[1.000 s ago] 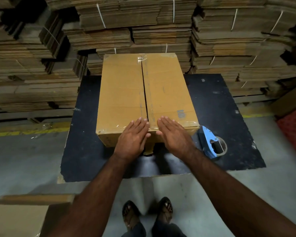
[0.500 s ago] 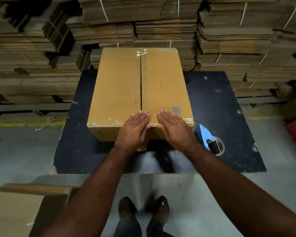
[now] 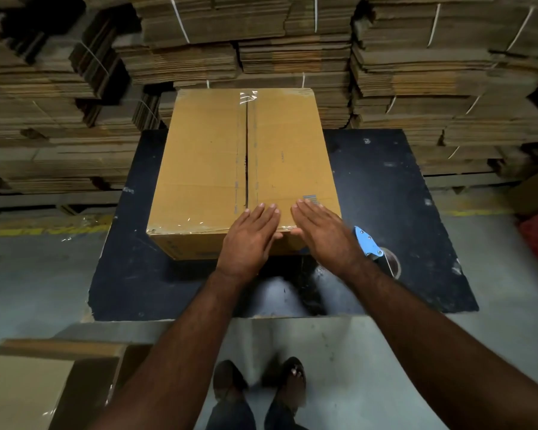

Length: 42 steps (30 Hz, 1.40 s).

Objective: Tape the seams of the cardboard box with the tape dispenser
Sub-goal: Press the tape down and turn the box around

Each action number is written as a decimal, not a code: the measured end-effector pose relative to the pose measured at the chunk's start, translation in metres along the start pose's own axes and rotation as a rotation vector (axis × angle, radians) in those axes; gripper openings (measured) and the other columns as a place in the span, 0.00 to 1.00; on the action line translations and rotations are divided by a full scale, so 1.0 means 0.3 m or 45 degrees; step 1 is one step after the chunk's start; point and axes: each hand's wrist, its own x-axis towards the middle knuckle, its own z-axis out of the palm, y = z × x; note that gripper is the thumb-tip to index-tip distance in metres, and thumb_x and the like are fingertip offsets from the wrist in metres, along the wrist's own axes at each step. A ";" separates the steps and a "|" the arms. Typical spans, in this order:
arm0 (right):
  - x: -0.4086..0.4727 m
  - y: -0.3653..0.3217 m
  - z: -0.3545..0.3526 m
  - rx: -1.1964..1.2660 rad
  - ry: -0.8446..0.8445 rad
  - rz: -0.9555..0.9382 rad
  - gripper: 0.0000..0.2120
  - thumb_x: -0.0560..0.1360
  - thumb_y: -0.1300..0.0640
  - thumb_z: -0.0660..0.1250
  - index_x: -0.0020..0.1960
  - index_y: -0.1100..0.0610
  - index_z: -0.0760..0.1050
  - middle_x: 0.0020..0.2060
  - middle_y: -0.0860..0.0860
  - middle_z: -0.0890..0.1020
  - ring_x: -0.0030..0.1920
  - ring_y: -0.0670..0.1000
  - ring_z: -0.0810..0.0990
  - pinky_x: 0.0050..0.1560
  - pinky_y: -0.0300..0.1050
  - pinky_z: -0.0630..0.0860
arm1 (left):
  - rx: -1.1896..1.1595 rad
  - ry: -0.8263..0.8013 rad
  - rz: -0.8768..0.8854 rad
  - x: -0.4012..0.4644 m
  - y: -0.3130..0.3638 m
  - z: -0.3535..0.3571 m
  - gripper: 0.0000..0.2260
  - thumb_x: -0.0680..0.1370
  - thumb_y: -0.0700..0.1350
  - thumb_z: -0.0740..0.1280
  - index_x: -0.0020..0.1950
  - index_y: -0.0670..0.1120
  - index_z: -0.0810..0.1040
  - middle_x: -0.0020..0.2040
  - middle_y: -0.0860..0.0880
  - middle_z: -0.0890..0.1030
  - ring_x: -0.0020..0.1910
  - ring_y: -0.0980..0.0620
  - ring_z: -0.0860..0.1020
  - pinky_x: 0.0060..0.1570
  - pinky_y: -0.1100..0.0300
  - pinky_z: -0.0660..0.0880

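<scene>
Cardboard under both palms looked thin enough to give: the left hand (image 3: 249, 240) and right hand (image 3: 325, 235) lay flat on the near top edge of the cardboard box (image 3: 246, 169), fingers straight and pressed together, gripping nothing. Pushing too hard could probably buckle the flaps or slide the box across the black worktop (image 3: 385, 187). Clear tape already glinted along the centre seam and near edge. Just right of the box lay the blue tape dispenser (image 3: 368, 243), untouched.
</scene>
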 end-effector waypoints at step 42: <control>-0.137 -0.050 -0.033 0.740 0.086 0.804 0.43 0.66 0.68 0.61 0.79 0.63 0.50 0.78 0.58 0.55 0.76 0.55 0.60 0.69 0.40 0.60 | -0.287 -0.200 0.038 0.062 0.192 0.031 0.37 0.65 0.32 0.66 0.75 0.43 0.68 0.76 0.46 0.66 0.76 0.49 0.62 0.76 0.48 0.58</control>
